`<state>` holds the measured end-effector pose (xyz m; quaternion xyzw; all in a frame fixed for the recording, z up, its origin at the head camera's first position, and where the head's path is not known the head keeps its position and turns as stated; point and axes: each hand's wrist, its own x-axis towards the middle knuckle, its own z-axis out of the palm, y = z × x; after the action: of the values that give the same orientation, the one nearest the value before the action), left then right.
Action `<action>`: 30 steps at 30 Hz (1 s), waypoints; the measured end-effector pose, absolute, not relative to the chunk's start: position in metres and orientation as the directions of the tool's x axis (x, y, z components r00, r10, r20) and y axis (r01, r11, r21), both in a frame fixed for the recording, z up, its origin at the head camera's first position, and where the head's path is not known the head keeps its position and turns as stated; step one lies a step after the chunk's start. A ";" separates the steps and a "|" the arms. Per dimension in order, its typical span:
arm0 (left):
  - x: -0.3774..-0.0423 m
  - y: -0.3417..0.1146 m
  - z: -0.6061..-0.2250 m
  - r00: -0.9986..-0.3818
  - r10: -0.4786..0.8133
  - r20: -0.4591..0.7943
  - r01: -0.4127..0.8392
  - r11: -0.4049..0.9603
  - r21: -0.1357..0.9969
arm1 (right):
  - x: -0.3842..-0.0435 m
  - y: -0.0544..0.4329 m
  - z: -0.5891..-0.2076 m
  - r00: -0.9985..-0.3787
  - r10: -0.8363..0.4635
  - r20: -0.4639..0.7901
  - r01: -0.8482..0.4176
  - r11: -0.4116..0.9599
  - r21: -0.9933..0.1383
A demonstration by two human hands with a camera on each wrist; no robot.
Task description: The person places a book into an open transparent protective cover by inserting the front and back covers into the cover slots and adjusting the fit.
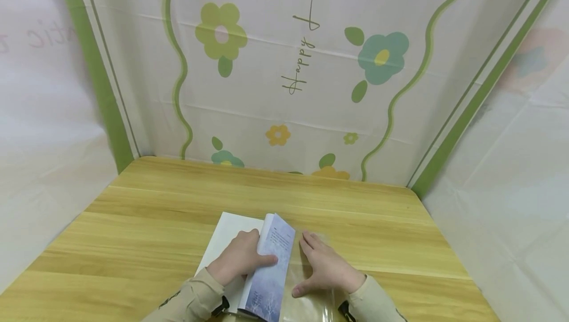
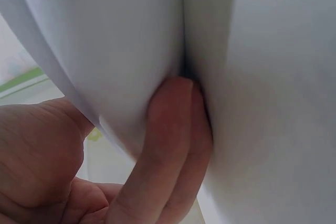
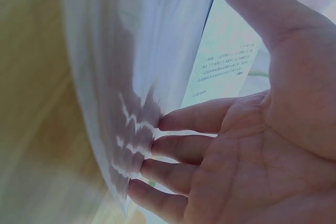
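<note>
In the head view, a book [image 1: 234, 225] lay spread at the near middle of the wooden table [image 1: 133, 243], a white side to the left and a pale blue printed cover [image 1: 272, 285] raised toward the right. The left hand [image 1: 240, 258] gripped that cover, thumb over the printed face. The right hand [image 1: 326, 266] rested, fingers spread, on a clear plastic sheet [image 1: 306, 309] just right of it. In the left wrist view, the fingers reached in between white surfaces, close against the fold, thumb on the other side. In the right wrist view, fairly straight fingertips [image 3: 137, 188] pressed the glossy film, gripping nothing. The book looked light and bendable, best held near its fold, where creasing seemed less likely. The film was probably thin, slippery and quick to wrinkle, so flat fingers near its edge would likely suit it better than a pinch.
</note>
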<state>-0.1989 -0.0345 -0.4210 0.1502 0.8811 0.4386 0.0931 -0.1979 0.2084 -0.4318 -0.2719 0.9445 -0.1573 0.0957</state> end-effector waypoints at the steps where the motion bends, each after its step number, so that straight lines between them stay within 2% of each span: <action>1: -0.199 -0.034 -0.421 -0.938 0.346 -0.033 0.182 0.570 0.801 | -0.198 0.208 -0.432 -0.833 -0.545 -0.095 -0.485 0.803 -0.346; 30: -0.197 -0.030 -0.423 -0.949 0.314 -0.014 0.200 0.637 0.744 | -0.198 0.207 -0.433 -0.828 -0.554 -0.093 -0.498 0.800 -0.335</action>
<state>-0.1974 -0.0304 -0.4226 0.1426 0.9019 0.4015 0.0711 -0.1978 0.2067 -0.4332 -0.2784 0.9441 -0.1498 0.0932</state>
